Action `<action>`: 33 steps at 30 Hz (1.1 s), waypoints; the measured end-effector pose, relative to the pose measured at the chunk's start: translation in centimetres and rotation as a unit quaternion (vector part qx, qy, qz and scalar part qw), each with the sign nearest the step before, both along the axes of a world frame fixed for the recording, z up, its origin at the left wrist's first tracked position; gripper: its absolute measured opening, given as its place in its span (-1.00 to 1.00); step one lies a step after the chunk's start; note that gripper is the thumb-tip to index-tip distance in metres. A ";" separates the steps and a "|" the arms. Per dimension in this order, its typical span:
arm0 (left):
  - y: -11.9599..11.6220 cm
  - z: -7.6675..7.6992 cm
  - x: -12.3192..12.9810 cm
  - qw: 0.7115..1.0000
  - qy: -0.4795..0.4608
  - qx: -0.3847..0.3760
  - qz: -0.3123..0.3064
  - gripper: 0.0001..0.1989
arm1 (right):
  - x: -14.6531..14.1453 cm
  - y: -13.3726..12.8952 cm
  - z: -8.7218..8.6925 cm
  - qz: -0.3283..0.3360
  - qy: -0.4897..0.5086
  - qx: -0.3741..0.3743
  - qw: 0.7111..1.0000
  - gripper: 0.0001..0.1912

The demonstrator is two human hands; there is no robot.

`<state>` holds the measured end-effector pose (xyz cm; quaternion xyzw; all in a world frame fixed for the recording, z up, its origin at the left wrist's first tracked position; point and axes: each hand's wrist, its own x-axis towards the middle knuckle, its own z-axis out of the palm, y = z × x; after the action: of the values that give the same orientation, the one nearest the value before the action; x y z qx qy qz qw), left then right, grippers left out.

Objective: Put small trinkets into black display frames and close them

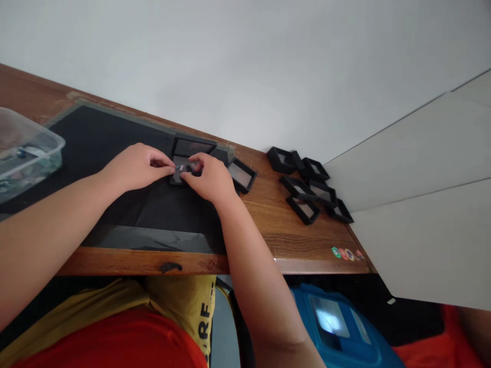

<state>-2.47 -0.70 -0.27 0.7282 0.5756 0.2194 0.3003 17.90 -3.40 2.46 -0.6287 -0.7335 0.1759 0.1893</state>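
A black hinged display box (177, 179) lies unfolded on the black mat, its framed lid (194, 147) tilted up at the back. My left hand (140, 166) reaches in from the left, thumb and forefinger pinched together at the box's inner face. Right by those fingertips shows a small pinkish piece (181, 167), too small to name. My right hand (210, 176) arches over the box's right side with fingers curled and thumb tip close to the piece. What its fingers hold is hidden. Touching distance from its knuckles, another black frame box (241, 175) rests tilted.
Several black frame boxes (303, 209) are piled at the right of the wooden table (264, 220). A clear plastic tub (30, 153) of small items stands at far left. Round stickers (349, 254) mark the front right. Below are a blue stool (345, 327) and part of another person (441, 347).
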 end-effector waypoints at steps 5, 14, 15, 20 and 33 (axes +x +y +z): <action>-0.4 0.1 0.2 0.999 0.024 -0.001 -0.029 -0.51 | 0.1 -0.2 0.4 -0.007 0.013 -0.001 1.000 -0.59; -1.2 0.2 0.4 0.998 0.034 -0.007 -0.058 -0.38 | 0.0 -0.5 0.4 0.000 0.011 -0.001 1.000 -0.45; -1.2 0.1 0.4 0.998 0.033 -0.006 -0.061 -0.39 | 0.1 -0.5 0.3 0.004 0.008 0.000 1.000 -0.45; -1.4 -0.1 0.4 0.998 0.004 0.008 -0.063 -0.48 | 0.3 -0.4 0.1 0.032 -0.002 0.010 0.999 -0.47; -1.1 -0.3 0.0 0.998 0.024 0.057 -0.006 -0.54 | 0.5 -0.5 0.1 0.066 -0.008 0.027 0.997 -0.47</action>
<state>-2.43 -1.77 -0.59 0.7527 0.5646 0.2329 0.2458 18.35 -3.89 2.52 -0.5750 -0.7794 0.1631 0.1880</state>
